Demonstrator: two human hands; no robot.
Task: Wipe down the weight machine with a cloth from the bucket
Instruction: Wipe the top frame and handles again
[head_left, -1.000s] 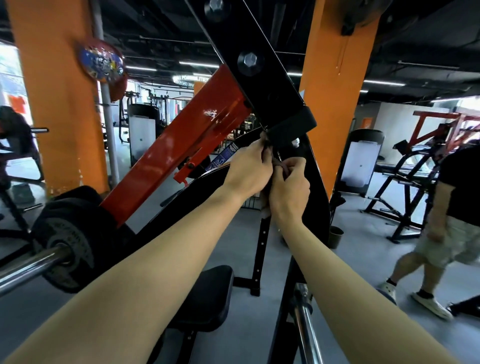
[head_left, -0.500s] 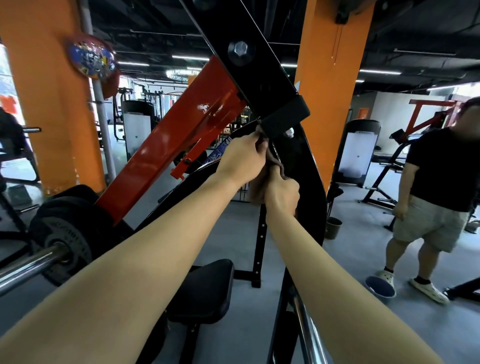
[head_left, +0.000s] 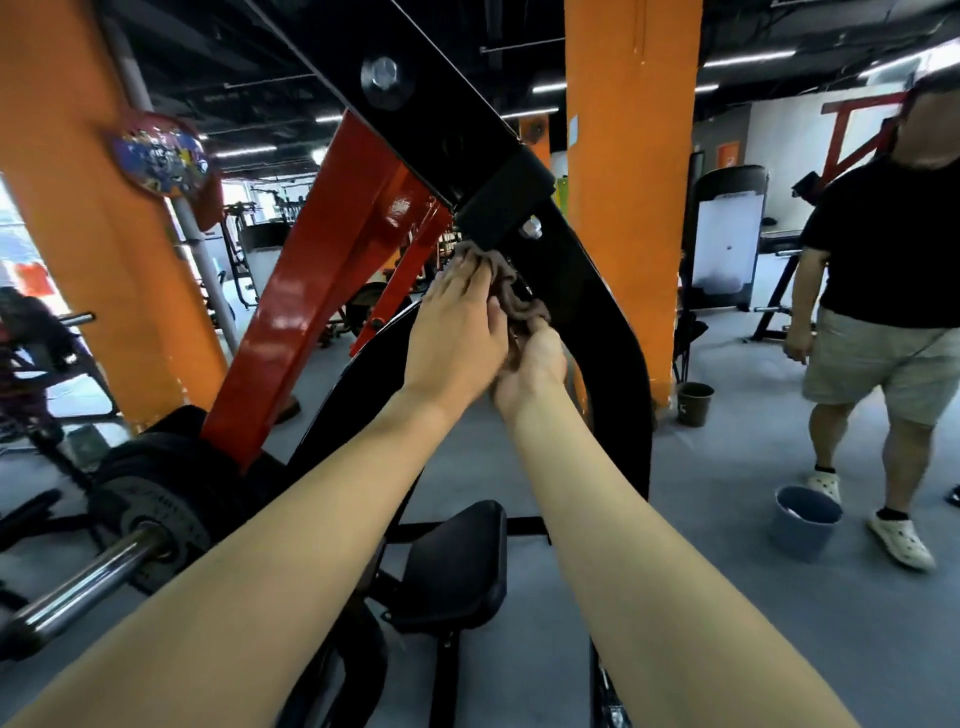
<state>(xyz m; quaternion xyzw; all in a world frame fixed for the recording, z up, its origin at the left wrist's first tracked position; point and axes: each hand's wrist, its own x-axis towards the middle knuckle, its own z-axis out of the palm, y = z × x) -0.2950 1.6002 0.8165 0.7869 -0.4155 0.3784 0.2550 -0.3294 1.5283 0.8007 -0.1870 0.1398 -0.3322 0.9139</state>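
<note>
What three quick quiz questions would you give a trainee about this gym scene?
1. True or false: the bucket stands on the floor.
2. What colour is the cloth? A brown, B white, C green.
3. Fill in: the ___ hand's fingers curl round the cloth's lower end.

Key: 1 true. 2 A. 3 right: the right hand grips the lower end, while the left hand lies over the cloth's upper part, at the black frame.
</note>
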